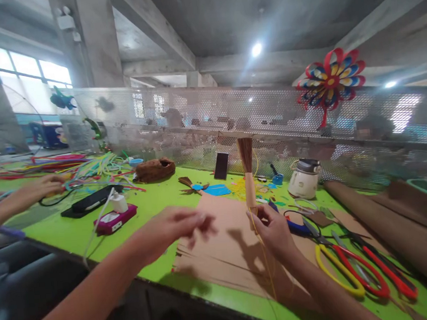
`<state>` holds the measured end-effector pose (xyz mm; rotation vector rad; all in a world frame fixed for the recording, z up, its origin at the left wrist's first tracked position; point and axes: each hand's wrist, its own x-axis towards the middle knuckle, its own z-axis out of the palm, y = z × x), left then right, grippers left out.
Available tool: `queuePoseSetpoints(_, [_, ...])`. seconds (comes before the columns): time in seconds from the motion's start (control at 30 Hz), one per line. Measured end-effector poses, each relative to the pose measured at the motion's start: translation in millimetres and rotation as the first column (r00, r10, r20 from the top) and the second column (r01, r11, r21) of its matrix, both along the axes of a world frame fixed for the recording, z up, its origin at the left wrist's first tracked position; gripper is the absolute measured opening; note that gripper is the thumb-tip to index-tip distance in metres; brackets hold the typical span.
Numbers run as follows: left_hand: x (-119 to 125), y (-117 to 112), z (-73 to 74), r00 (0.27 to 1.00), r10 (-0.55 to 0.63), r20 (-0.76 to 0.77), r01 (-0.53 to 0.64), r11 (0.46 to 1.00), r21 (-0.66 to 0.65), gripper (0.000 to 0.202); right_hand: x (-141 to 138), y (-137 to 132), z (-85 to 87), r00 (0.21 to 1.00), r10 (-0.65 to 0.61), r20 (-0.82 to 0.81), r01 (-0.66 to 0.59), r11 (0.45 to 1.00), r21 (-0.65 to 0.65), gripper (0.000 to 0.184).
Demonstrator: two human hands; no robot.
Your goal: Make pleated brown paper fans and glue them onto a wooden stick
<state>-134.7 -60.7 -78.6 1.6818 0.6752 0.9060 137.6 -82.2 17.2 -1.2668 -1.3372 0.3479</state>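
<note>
My right hand pinches the lower end of an upright brush-like bundle. Dark brown bristles fan out at its top, above a stem wrapped in tan paper. Thin yellow thread runs down from the pinched end. To the left, my left hand hovers over the table with nothing in it, its fingers apart and slightly blurred. Below both hands lies a sheet of brown paper with its near-left edge cut into strips. A similar fringed bundle with blue paper rests behind the sheet.
At right lie yellow- and red-handled scissors, red-handled pliers and a brown roll. A white jar stands behind. A purple power strip and a black case sit left, near another person's hand. A perforated panel bounds the table.
</note>
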Motion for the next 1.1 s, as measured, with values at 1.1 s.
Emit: queuePoseSetpoints(1.1, [126.1,124.9,99.4,0.765,0.185,0.617,0.198,0.844,-0.498,0.011,18.7,-33.1,28.3,0.83,0.516,-0.213,-0.534,0.624,-0.57,0.039])
